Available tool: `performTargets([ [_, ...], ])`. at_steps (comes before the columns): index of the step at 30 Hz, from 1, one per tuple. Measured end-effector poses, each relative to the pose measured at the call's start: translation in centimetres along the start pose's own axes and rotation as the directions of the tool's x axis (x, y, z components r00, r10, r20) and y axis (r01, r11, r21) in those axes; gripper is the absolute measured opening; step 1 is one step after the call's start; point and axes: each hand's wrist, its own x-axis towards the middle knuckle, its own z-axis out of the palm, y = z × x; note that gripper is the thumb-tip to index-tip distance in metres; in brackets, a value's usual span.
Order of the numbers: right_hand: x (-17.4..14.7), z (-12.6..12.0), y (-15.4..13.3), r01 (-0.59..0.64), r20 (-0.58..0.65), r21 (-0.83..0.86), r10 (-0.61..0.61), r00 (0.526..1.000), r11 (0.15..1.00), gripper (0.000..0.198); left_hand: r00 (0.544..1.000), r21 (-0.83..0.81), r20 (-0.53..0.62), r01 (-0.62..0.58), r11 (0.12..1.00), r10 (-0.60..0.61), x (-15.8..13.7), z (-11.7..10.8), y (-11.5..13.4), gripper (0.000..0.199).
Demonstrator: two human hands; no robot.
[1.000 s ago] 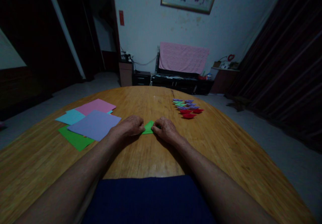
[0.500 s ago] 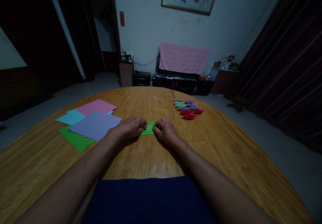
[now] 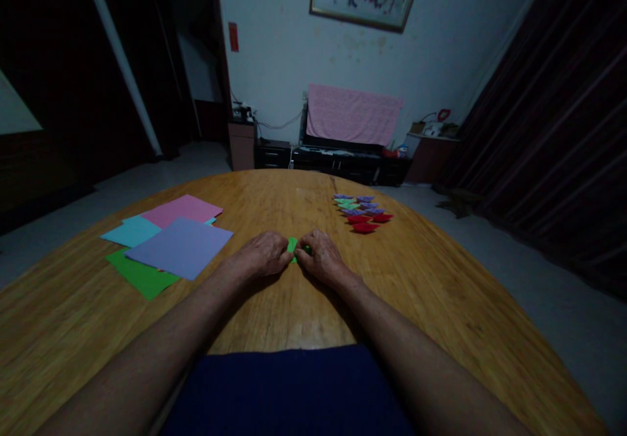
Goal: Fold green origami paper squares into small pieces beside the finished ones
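Observation:
A small folded piece of green paper (image 3: 292, 248) lies on the wooden table between my hands, mostly covered by my fingers. My left hand (image 3: 267, 253) has its fingers closed on the paper's left side. From the right, my right hand (image 3: 321, 255) pinches the other side, thumb and fingertips almost meeting those of the left. Only a narrow green strip shows between the two hands, so the fold itself is hidden.
Loose paper sheets overlap at the left of the round table (image 3: 274, 191): a purple sheet (image 3: 181, 248), a pink sheet (image 3: 186, 209), a light blue sheet (image 3: 130, 232) and a green sheet (image 3: 142, 276). Several folded paper boats, including a red boat (image 3: 365, 228), stand in rows at the right.
My left hand has slid right over the green paper, closer to my right hand, and less of the paper shows. The right hand stays on its side. The view has shifted slightly.

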Motion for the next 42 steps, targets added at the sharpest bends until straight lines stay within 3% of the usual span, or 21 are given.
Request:
performTargets([
  [11, -0.6, -0.6, 0.8, 0.006, -0.033, 0.003, -0.005, 0.999, 1.000, 0.006, 0.995, -0.018, 0.010, 0.099, 0.995, -0.098, 1.1, 0.9, -0.1, 0.039],
  [24, -0.7, -1.4, 2.0, 0.068, 0.011, 0.080, -0.069, 0.998, 0.994, 0.015, 0.988, -0.023, 0.035, 0.153, 0.988, -0.152, 1.3, 0.6, 0.4, 0.043],
  [34, -0.8, -2.7, 3.4, 0.106, 0.077, 0.158, -0.119, 0.990, 0.982, 0.007, 0.988, -0.027, 0.034, 0.149, 0.988, -0.148, 1.4, 0.5, 0.4, 0.035],
  [42, -0.8, -2.9, 3.0, 0.046, 0.064, 0.146, -0.056, 0.996, 0.988, 0.017, 0.987, -0.031, 0.046, 0.159, 0.987, -0.157, 1.3, 0.3, 0.6, 0.036],
])
